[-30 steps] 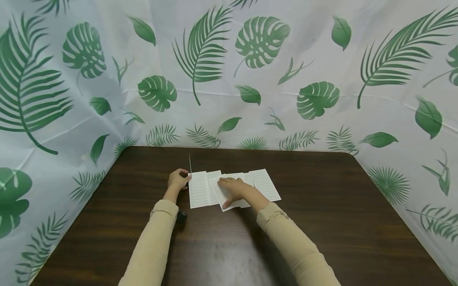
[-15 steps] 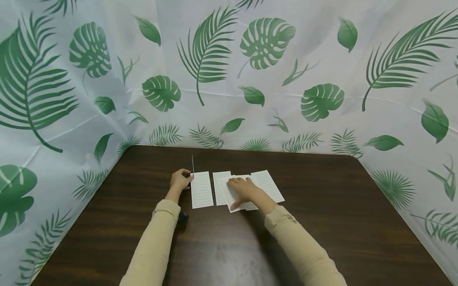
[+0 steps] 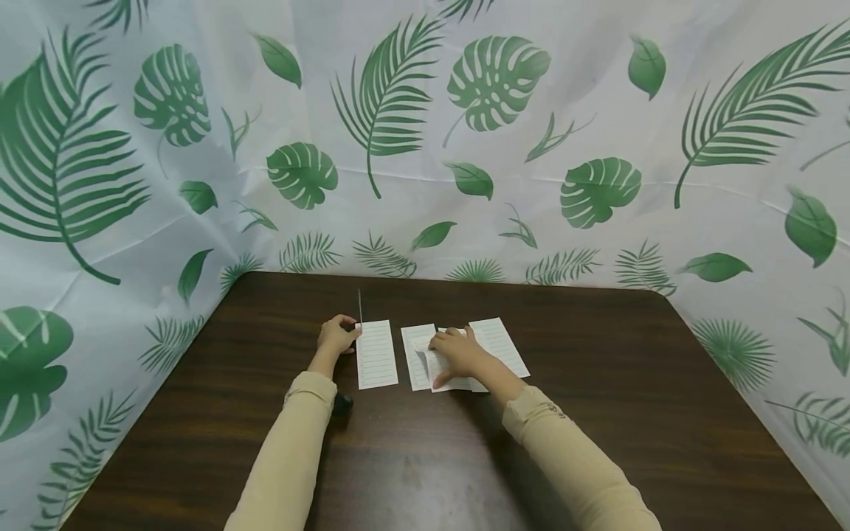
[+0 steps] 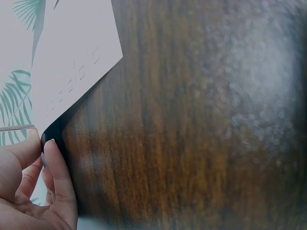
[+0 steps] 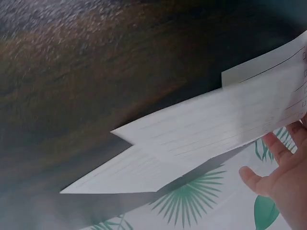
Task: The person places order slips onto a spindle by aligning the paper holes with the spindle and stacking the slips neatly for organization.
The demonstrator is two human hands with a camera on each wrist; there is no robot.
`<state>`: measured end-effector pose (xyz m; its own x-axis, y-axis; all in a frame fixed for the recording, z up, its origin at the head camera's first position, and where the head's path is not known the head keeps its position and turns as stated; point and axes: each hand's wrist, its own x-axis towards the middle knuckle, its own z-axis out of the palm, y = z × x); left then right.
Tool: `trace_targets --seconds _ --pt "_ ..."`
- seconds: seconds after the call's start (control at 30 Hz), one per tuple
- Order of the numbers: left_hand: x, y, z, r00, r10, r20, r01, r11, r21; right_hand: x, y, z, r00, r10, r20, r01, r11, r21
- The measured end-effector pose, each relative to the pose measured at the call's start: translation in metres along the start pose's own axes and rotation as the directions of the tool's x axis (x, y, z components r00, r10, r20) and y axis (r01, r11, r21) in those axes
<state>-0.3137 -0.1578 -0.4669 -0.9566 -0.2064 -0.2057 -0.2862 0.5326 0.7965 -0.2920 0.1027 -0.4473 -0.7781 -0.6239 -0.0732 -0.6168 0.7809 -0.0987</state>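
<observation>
My left hand [image 3: 337,335] pinches at the upper left corner of a white ruled sheet [image 3: 377,355] on the brown table. A thin upright strip [image 3: 360,306] rises at those fingertips. In the left wrist view, thumb and forefinger meet at the sheet's corner [image 4: 76,72], beside a small dark piece [image 4: 51,136]. My right hand [image 3: 458,354] lies spread over a group of overlapping ruled sheets [image 3: 416,369], its fingers on the upper one, whose left side looks bent. In the right wrist view, the fingertips are at the sheets' edge [image 5: 201,124] and the thumb stands away from it.
Another ruled sheet [image 3: 501,343] lies slanted to the right of my right hand. A black object [image 3: 341,405] shows by the left sleeve. Behind the dark wooden table [image 3: 598,413] hangs a white curtain [image 3: 398,214] with green leaves.
A gap has opened between the leftmost sheet and the others. My right hand has moved slightly right, and the sheet under it has shifted and bent. The left hand keeps its pinch.
</observation>
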Motion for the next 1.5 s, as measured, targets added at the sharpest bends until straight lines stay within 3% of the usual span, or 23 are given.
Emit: trace_targets --seconds 0.43,0.6,0.83,0.93,1.03,1.2,1.3,1.37,1.5 --pt "0.001 -0.001 0.003 1.000 0.007 -0.004 -0.007 1.000 -0.002 -0.007 -0.008 -0.003 0.989 -0.001 -0.149 0.007 0.999 0.039" --pt "0.001 -0.002 0.002 1.000 0.000 -0.009 0.000 1.000 -0.005 -0.007 -0.010 -0.006 0.984 0.041 -0.175 -0.013 0.988 0.155" --pt "0.001 -0.004 0.001 1.000 0.007 -0.013 -0.007 1.000 -0.005 -0.002 -0.009 -0.007 0.973 0.125 -0.194 -0.058 0.946 0.320" --pt "0.001 -0.004 0.002 1.000 0.008 -0.009 -0.008 1.000 -0.014 0.001 -0.007 -0.006 0.961 0.169 -0.218 -0.064 0.905 0.421" --pt "0.003 -0.004 0.004 1.000 0.013 -0.004 -0.013 1.000 -0.018 0.002 -0.004 -0.006 0.948 0.194 -0.251 -0.029 0.840 0.542" --pt "0.004 -0.004 0.006 1.000 0.014 0.001 -0.014 1.000 -0.026 0.004 0.001 -0.009 0.932 0.193 -0.307 0.095 0.688 0.719" --pt "0.004 -0.005 0.005 1.000 0.012 0.002 -0.012 1.000 -0.027 0.003 0.001 -0.011 0.923 0.238 -0.303 0.103 0.605 0.790" --pt "0.004 -0.005 0.005 1.000 0.011 0.003 -0.011 1.000 -0.028 0.003 0.001 -0.011 0.922 0.261 -0.286 0.087 0.579 0.811" --pt "0.004 -0.005 0.004 1.000 0.006 0.003 -0.006 1.000 -0.029 0.002 -0.002 -0.007 0.919 0.295 -0.261 0.045 0.581 0.813"
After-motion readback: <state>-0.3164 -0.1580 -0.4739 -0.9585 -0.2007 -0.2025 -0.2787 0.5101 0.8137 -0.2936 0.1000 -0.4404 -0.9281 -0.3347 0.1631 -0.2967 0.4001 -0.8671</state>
